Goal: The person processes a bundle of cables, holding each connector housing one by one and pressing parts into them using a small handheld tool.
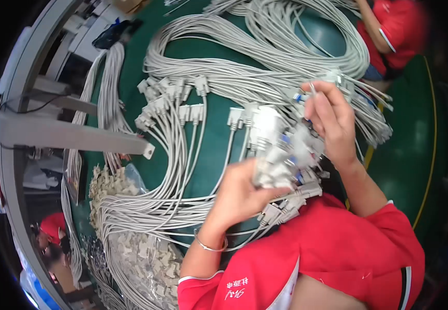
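My left hand (pixel 239 194), with a bracelet at the wrist, is closed round a blurred bunch of whitish cable connectors (pixel 273 168). My right hand (pixel 333 116) is raised just beyond the bunch, thumb and fingers pinched together. A small thin item shows at its fingertips, too blurred to name. Between the hands lie more connectors with blue parts (pixel 293 150), smeared by motion. Further grey cable connectors (pixel 288 206) rest close to my body below the left hand. Two upright connector ends (pixel 236 118) stand just left of the bunch.
Coils of grey cable (pixel 208 64) cover the green table (pixel 211 139). Several connector ends (pixel 172 93) fan out at left. A clear bag of loose beige parts (pixel 146 263) lies at lower left. A metal bar (pixel 74 134) juts in from the left. Another person in red (pixel 397 28) sits at upper right.
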`<state>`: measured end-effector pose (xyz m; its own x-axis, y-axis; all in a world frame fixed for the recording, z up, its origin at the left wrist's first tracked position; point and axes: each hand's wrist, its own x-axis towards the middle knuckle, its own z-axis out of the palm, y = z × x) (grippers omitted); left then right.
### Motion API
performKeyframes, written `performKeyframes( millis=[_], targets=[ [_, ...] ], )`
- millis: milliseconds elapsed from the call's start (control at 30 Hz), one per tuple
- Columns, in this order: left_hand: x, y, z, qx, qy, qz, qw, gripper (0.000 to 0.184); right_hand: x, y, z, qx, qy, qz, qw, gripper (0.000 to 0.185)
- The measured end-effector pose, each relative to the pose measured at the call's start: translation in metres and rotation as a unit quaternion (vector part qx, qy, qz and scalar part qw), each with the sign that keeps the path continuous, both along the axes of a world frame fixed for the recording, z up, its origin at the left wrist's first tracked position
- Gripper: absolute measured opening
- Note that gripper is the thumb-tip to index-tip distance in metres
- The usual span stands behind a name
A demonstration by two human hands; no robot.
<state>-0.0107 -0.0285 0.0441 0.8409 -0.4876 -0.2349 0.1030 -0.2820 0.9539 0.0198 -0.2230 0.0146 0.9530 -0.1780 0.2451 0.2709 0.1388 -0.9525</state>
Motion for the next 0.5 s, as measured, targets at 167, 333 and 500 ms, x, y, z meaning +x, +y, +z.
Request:
performKeyframes(
  millis=[167,333,500],
  targets=[
    [0.002,0.01,0.015,-0.061,-0.04,0.102,0.992,0.029,0.0,-0.006,-0.002,0.078,0.005,0.03,0.996,0.027],
    [-0.024,-0.009,-0.013,0.153,-0.356,-0.157,0.909,0.044,-0.001,-0.007,-0.002,0.147,0.017,0.044,0.988,0.027],
    [-0.037,-0.021,-0.02,0.232,-0.362,-0.173,0.886,0.046,-0.003,-0.007,-0.002,0.136,0.011,0.047,0.99,0.027]
  ],
)
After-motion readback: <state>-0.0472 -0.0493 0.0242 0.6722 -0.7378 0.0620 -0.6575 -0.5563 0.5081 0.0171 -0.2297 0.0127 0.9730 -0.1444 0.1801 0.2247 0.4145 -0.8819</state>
